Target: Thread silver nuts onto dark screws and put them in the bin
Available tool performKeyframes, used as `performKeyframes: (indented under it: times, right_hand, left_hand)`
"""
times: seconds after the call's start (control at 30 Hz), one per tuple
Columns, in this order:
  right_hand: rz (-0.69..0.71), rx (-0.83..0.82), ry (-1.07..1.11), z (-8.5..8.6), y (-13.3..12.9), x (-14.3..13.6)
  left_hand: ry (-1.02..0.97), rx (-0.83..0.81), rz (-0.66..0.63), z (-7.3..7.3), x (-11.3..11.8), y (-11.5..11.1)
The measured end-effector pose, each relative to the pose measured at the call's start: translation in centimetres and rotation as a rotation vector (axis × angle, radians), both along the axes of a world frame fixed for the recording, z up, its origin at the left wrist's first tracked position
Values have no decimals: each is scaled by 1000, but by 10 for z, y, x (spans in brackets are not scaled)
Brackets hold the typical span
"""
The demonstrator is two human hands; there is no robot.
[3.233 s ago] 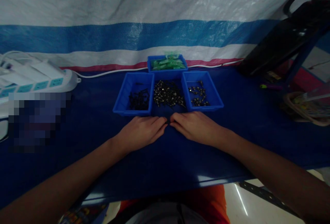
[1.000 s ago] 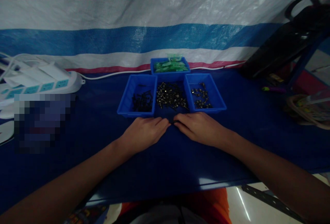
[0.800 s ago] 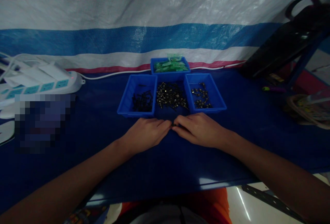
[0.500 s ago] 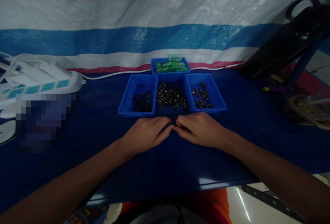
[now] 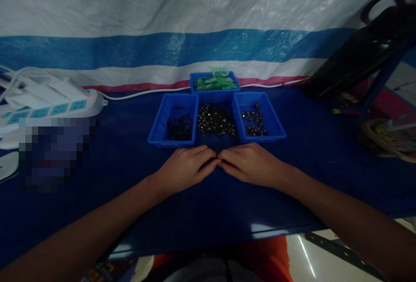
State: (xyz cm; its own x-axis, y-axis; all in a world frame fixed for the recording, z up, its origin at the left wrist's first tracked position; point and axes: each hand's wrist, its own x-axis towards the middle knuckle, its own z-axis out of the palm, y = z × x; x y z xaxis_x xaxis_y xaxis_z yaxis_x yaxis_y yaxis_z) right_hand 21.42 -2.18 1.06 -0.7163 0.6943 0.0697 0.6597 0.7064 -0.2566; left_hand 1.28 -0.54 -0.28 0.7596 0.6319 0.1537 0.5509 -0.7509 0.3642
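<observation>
My left hand (image 5: 186, 168) and my right hand (image 5: 248, 163) meet fingertip to fingertip over the blue table, just in front of the bins. Both are closed in a pinch; anything between the fingertips is too small and dark to make out. Behind my left hand stands a blue bin (image 5: 156, 125) with small dark parts (image 5: 180, 127). Another blue bin (image 5: 274, 121), behind my right hand, holds small shiny metal parts (image 5: 255, 121). A pile of dark and metallic pieces (image 5: 216, 119) lies between these two bins.
A small blue bin (image 5: 214, 74) with green packets stands at the back. On the left are a white power strip (image 5: 94, 103) and a blurred-out object (image 5: 58, 152). A black bottle (image 5: 347, 56) leans at right, near a basket (image 5: 386, 143).
My right hand has shifted slightly left, and its fingers have closed up against my left fingertips. The bins and the pile look the same.
</observation>
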Motion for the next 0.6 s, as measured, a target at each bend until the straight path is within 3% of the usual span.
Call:
performKeyframes:
  times: [0.4,0.6]
  right_hand:
    - [-182,-32,30,2,1,1]
    - [-106,6,-62,2,3,1]
  left_hand:
    - [-74,113,43,-7,-3,3]
    - [-31,165,44,-9,-3,1]
